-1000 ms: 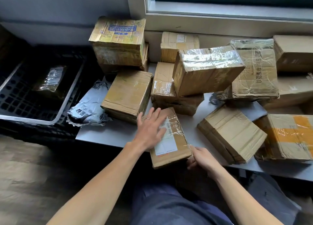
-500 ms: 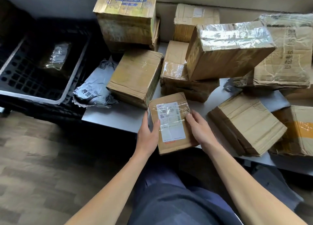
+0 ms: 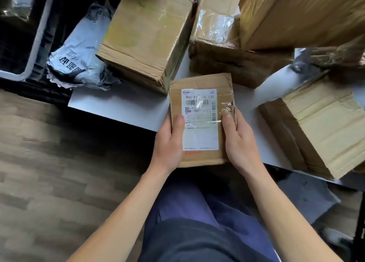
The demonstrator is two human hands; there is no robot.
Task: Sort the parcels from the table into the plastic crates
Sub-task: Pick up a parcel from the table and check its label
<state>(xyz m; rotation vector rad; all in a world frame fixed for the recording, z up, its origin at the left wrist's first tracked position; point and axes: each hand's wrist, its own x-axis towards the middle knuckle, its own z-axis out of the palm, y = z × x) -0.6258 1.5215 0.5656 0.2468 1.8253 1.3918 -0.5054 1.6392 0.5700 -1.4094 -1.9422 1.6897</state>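
A grey-brown wood-plank floor point(image 3: 49, 182) fills the lower left and is darkest in the shadow under the table. The white table point(image 3: 122, 108) stands above it, its top catching soft light.

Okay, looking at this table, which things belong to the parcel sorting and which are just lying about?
Part of the job: labelled parcel, gripped by left hand and right hand; grey mailer bag; middle brown box; right brown box; plastic crate; table.

Just lying about: wooden floor; grey object below the table, too unclear to name.
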